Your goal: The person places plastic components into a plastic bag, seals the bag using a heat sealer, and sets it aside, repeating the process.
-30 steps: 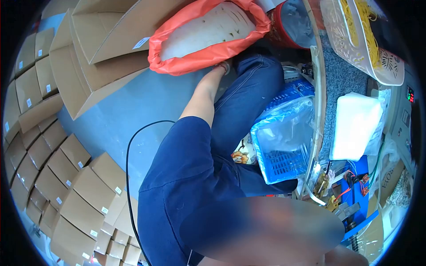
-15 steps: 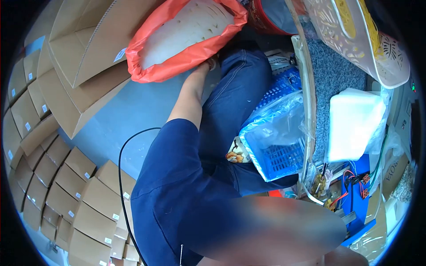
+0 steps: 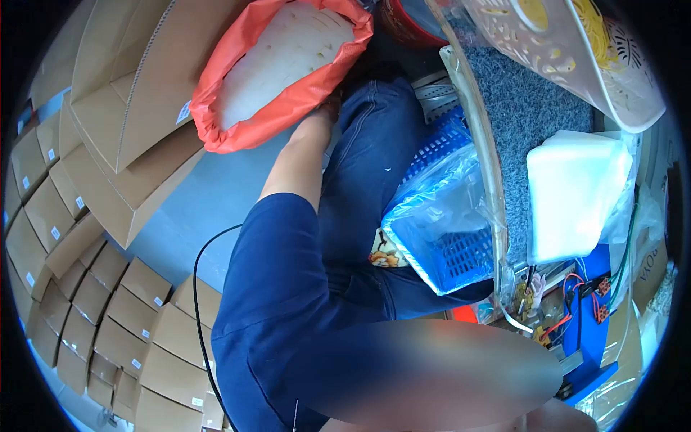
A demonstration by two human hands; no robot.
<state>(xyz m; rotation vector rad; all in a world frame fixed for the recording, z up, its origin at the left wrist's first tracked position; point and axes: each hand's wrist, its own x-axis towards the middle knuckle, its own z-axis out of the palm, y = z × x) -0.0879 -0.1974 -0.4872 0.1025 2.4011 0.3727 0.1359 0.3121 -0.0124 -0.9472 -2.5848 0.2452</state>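
My left arm [image 3: 291, 169] reaches up and forward, short navy sleeve at the shoulder. At its end my left hand [image 3: 331, 106] is at the near side of a red plastic bag [image 3: 270, 115], beside my knee. The bag's edge and the shadow hide its fingers, so I cannot see whether it grips anything. Inside the bag's rolled rim lies a whitish surface [image 3: 277, 61] with a few small brownish bits on it. My right hand does not show; a blurred patch covers the lower middle of the view.
Open cardboard boxes [image 3: 133, 155] stand left of the bag, with stacked cartons [image 3: 119, 324] below. A blue basket [image 3: 461, 263] with a clear liner sits beside my legs. White plastic sheets [image 3: 576, 194] lie on the grey-carpeted bench [image 3: 515, 101], near a pale basket [image 3: 619, 101].
The view has shifted and turned slightly, so the bag and boxes appear further left and lower. My left hand stays beside the bag.
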